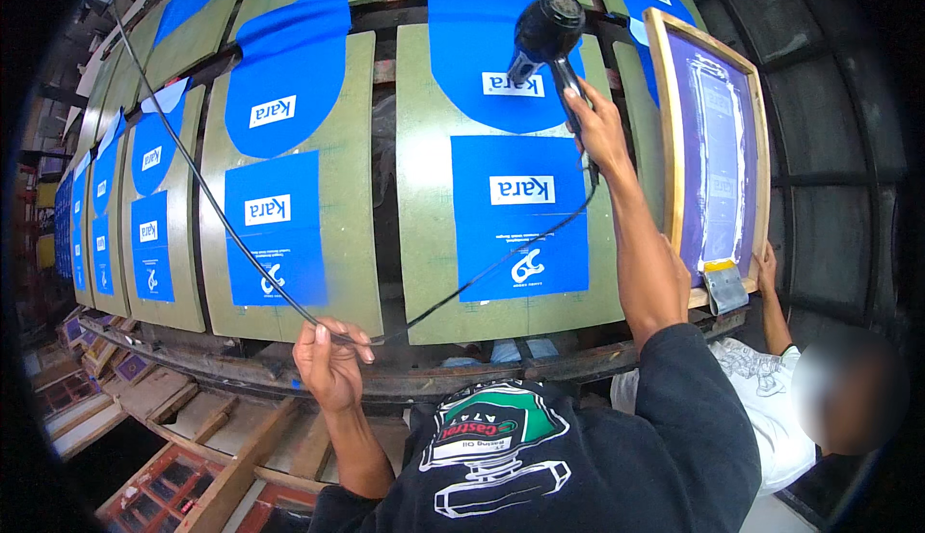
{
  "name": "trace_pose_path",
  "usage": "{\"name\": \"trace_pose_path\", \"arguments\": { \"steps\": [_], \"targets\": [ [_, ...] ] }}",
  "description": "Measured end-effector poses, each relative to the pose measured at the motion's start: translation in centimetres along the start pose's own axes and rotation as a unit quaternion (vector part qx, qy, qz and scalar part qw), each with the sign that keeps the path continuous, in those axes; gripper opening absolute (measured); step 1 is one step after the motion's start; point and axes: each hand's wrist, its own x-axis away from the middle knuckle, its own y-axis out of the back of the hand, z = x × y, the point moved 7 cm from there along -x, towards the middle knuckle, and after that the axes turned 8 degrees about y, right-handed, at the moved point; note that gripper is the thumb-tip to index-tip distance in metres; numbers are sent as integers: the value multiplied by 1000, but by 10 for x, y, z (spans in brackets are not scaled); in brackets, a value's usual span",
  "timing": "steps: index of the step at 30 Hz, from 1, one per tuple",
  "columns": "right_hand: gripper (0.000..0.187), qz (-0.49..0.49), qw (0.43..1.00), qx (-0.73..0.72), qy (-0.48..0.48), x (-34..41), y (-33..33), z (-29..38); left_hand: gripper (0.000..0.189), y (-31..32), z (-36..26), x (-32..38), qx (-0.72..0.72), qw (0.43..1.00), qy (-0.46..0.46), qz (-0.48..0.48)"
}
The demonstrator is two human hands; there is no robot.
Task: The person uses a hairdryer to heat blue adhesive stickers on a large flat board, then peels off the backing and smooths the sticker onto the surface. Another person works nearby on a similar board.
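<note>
My right hand (pixel 601 122) grips the handle of a black hair dryer (pixel 551 23). Its nozzle points down over the white print on a rounded blue fabric piece (pixel 470 41). The dryer's black cord (pixel 498 267) droops from the handle and runs to my left hand (pixel 329 359), which pinches it near the table's front edge. From there the cord climbs to the upper left. Below the rounded piece lies a rectangular blue fabric panel (pixel 520 218) with white prints, flat on a greenish board (pixel 426 280).
A co-worker (pixel 751 367) at the right holds a wood-framed printing screen (pixel 665 128) with a squeegee (pixel 725 291) at its lower end. More boards (pixel 361 229) bearing blue pieces (pixel 289 85) stretch left. Wooden frames (pixel 238 453) lie below the table rail (pixel 405 381).
</note>
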Motion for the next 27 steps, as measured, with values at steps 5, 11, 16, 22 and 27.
{"name": "trace_pose_path", "arguments": {
  "steps": [5, 11, 16, 22, 27],
  "targets": [
    [51, 19, 1000, 5, -17, 18, 1, 4, 26, 0, -3, -2, -8, 1000, -7, 9],
    [53, -19, 1000, 17, -2, -2, 20, -5, 25, -7, 4, -5, -6, 999, 14, 29],
    [51, -12, 999, 39, -8, 8, 21, -5, 25, -6, 3, -5, -9, 1000, 1, 26],
    [61, -24, 999, 28, -6, 13, 47, -26, 25, 1, 3, -3, 8, 1000, -8, 24],
    [50, -15, 999, 18, -23, -13, 26, -9, 26, -1, -9, 0, 12, 999, -23, 26]
  ]
}}
